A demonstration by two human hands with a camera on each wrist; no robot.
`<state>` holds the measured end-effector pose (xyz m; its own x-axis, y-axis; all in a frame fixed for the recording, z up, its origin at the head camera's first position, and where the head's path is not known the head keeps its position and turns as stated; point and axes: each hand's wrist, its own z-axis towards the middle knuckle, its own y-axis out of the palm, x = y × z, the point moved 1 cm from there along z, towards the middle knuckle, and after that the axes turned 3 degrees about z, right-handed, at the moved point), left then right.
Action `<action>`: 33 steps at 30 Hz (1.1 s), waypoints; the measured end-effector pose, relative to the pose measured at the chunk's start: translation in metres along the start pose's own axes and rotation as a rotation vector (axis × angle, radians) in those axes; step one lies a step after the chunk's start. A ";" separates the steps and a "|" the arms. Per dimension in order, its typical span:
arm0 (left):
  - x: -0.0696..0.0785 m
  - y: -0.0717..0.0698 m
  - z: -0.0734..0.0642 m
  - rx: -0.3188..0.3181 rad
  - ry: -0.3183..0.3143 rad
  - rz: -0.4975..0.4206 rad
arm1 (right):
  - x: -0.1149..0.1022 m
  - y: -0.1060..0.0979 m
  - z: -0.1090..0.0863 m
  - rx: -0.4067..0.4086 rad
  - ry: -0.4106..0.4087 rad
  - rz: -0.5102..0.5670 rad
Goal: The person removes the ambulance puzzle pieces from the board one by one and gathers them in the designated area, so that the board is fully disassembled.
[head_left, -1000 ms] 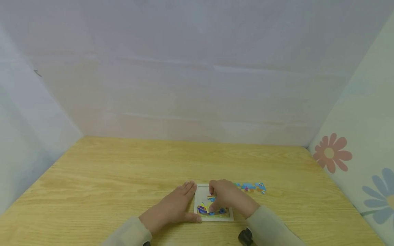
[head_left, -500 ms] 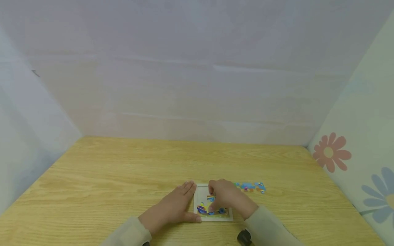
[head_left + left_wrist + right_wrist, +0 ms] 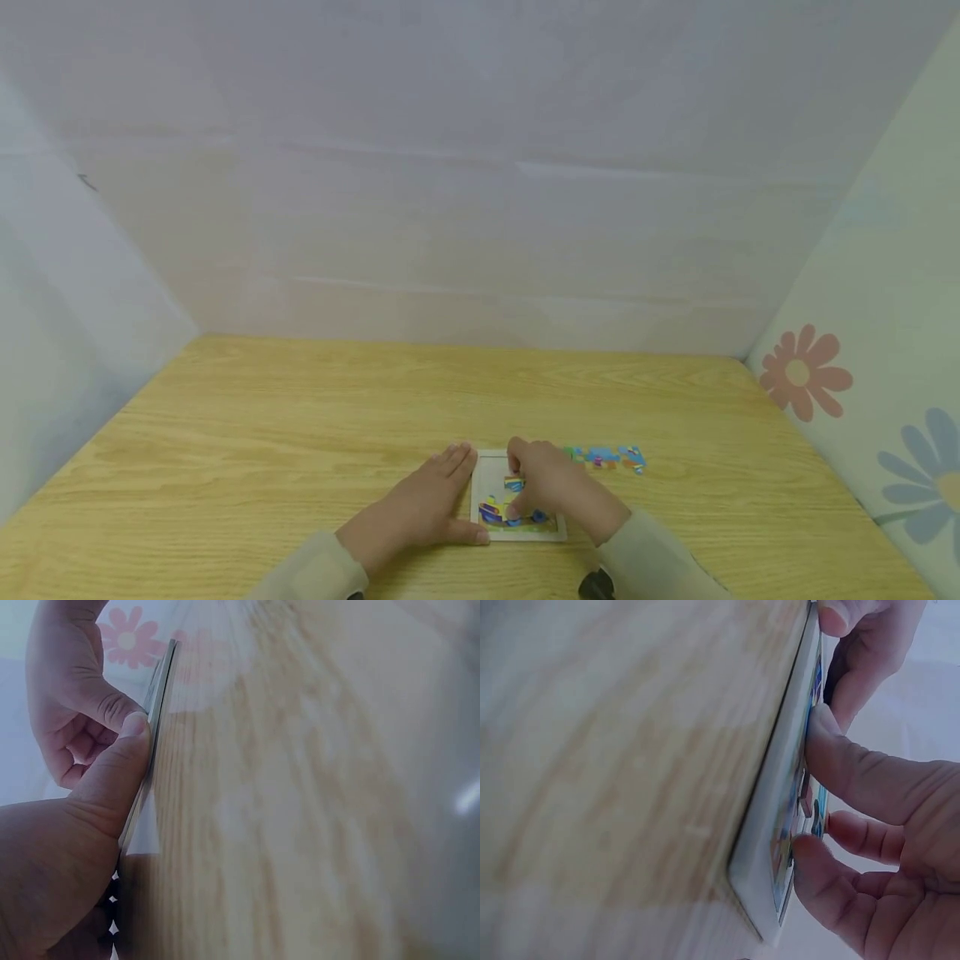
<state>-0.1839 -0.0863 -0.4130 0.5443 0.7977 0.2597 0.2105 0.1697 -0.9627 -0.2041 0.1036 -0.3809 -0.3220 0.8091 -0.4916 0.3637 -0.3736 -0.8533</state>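
A small jigsaw puzzle in a white-rimmed tray (image 3: 474, 500) lies near the table's front. Colourful pieces fill its lower part, and the bare backing shows at upper left. My left hand (image 3: 420, 504) rests along the tray's left side, fingers straight, its thumb on the near-left corner. Over the tray, my right hand (image 3: 551, 479) has curled fingers and thumb on a puzzle piece (image 3: 513, 483), largely covered by the hand. In the right wrist view, the thumb (image 3: 847, 761) and a lower finger touch the pieces, and one small edge (image 3: 806, 806) stands slightly raised between them.
Loose puzzle pieces (image 3: 607, 457) lie in a row on the wooden table (image 3: 337, 417), just right of the tray and partly behind the right hand. A dark round object (image 3: 596, 583) shows beside the right sleeve. Pale walls stand behind and at both sides.
Both hands stay in nearly the same place on the tray. The view has shifted very slightly; no piece has visibly moved.
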 end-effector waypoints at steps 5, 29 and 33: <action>0.000 0.000 0.000 0.005 0.004 0.002 | 0.003 0.002 0.000 0.013 -0.036 0.012; 0.000 0.001 0.000 -0.002 0.002 0.012 | 0.025 0.020 -0.009 0.113 -0.184 0.332; 0.000 0.001 0.000 -0.004 0.003 0.014 | 0.029 0.021 -0.009 0.117 -0.157 0.441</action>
<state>-0.1843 -0.0862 -0.4137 0.5496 0.7983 0.2462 0.2056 0.1564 -0.9661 -0.1979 0.1233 -0.4116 -0.2902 0.4872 -0.8236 0.3977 -0.7214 -0.5669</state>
